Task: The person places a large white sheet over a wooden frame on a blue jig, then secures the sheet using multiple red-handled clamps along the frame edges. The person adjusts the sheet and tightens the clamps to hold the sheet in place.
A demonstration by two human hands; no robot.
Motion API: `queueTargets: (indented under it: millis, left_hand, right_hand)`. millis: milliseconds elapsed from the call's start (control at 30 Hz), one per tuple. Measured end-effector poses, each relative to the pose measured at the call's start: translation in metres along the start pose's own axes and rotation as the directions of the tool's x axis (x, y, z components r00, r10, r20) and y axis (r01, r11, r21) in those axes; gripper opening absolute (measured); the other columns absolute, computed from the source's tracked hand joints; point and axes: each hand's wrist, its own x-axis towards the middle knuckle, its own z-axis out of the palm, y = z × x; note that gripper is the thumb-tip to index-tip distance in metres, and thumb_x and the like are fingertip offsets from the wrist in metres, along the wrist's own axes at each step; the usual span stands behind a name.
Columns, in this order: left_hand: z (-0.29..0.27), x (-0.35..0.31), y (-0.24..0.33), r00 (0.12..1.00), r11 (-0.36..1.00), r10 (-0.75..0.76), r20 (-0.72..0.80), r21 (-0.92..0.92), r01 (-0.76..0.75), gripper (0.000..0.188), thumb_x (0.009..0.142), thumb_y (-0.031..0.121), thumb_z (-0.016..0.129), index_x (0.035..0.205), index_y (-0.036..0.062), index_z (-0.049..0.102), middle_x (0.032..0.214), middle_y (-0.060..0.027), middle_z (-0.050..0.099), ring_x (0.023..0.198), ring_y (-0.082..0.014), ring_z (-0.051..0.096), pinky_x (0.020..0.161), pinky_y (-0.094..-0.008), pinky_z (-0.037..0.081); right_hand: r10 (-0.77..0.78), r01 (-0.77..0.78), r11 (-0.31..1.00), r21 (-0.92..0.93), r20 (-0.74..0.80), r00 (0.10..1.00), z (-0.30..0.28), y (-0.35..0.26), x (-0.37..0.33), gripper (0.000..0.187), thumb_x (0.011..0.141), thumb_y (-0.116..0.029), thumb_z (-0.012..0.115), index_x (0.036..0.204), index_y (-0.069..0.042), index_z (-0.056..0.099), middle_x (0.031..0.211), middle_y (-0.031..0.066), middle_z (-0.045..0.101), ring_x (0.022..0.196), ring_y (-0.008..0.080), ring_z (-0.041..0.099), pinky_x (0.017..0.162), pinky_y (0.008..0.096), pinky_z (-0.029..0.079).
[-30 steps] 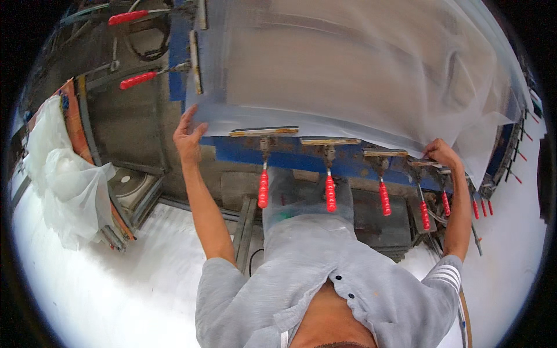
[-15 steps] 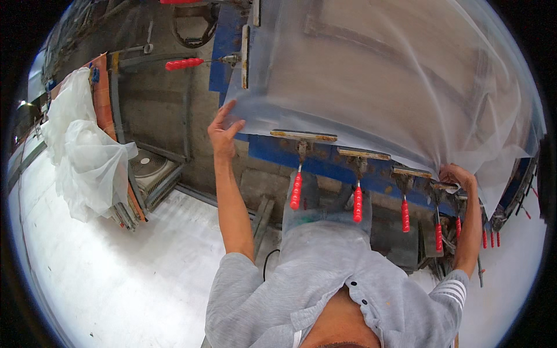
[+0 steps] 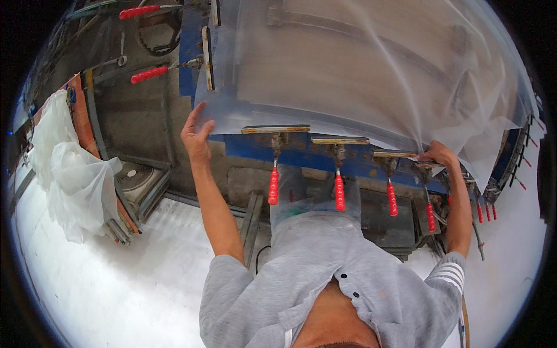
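A large translucent plastic sheet [image 3: 342, 75] lies over the blue-edged table frame [image 3: 261, 149]. My left hand [image 3: 197, 134] is at the sheet's near left corner, thumb and forefinger apart, fingertips touching its edge. Toward the right, my right hand [image 3: 440, 153] is closed on the sheet's near edge, where creases gather. Between my hands stand toggle clamps with red handles: one clamp [image 3: 274, 184] nearest my left hand, a second clamp [image 3: 339, 191] in the middle, and a third clamp [image 3: 392, 198] close to my right hand. Their long pads lie along the sheet's near edge.
On the left side, more red-handled clamps [image 3: 149, 75] sit along the table's edge. A crumpled translucent plastic sheet [image 3: 81, 174] hangs over a rack at far left, beside a boxy unit with a round grille [image 3: 134, 181]. Pale floor [image 3: 133, 278] spreads below; further clamps [image 3: 487, 212] line the right.
The whole view has shifted, so the table and clamps appear farther left and slightly higher. Both hands keep about the same places on the sheet's edge.
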Motion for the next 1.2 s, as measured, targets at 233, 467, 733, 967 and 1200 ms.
queueTargets:
  millis: [233,467,733,967,1200]
  left_hand:
    - [0.001,0.001,-0.001,0.975,0.983,0.092,-0.203,-0.14,-0.122,0.044,0.085,0.015,0.063,0.124,-0.0028,0.051,0.122,-0.0113,0.054,0.104,-0.0182,0.054,0.086,-0.0288,0.044]
    - [0.018,-0.064,0.038,0.744,0.991,0.062,-0.665,0.127,0.031,0.033,0.091,0.032,0.056,0.103,0.0019,0.051,0.092,-0.0047,0.05,0.087,-0.0164,0.049,0.079,-0.0322,0.042]
    - [0.106,-0.164,0.08,0.771,0.638,-0.626,0.118,0.646,0.419,0.029,0.087,0.025,0.059,0.098,-0.0008,0.051,0.071,-0.0116,0.057,0.064,-0.0207,0.056,0.06,-0.0349,0.044]
    - [0.098,-0.204,0.004,0.933,0.795,-0.337,0.127,0.569,0.21,0.022,0.092,0.023,0.052,0.095,0.0031,0.043,0.066,-0.0195,0.055,0.06,-0.0394,0.056,0.053,-0.0436,0.04]
    - [0.105,-0.186,-0.022,0.954,0.673,-0.299,0.005,0.71,0.207,0.027,0.088,0.026,0.055,0.086,0.0001,0.048,0.065,-0.0195,0.056,0.061,-0.0401,0.056,0.055,-0.0442,0.041]
  right_hand:
    - [0.014,-0.015,1.0,-0.021,-0.059,0.998,0.001,-0.005,-0.003,0.056,0.059,-0.043,0.075,0.059,0.01,0.057,0.052,0.0137,0.053,0.049,0.0227,0.051,0.052,0.0397,0.042]
    - [0.023,-0.024,1.0,-0.006,-0.072,0.997,0.005,-0.007,-0.003,0.059,0.06,-0.044,0.077,0.064,0.013,0.058,0.057,0.0207,0.056,0.053,0.0283,0.055,0.056,0.0425,0.043]
    - [0.031,-0.032,0.999,-0.01,-0.075,0.997,0.0,-0.01,-0.002,0.058,0.056,-0.042,0.077,0.064,0.013,0.058,0.055,0.0175,0.056,0.051,0.0238,0.054,0.056,0.0412,0.044]
    - [0.028,-0.027,0.999,0.019,-0.053,0.998,0.002,-0.004,0.0,0.056,0.058,-0.039,0.076,0.064,0.013,0.058,0.058,0.0192,0.058,0.053,0.0257,0.055,0.056,0.0411,0.044]
    - [-0.007,0.006,1.0,-0.012,-0.118,0.993,0.006,-0.002,-0.002,0.058,0.059,-0.042,0.077,0.07,0.012,0.06,0.063,0.0211,0.06,0.058,0.0276,0.057,0.061,0.0418,0.044]
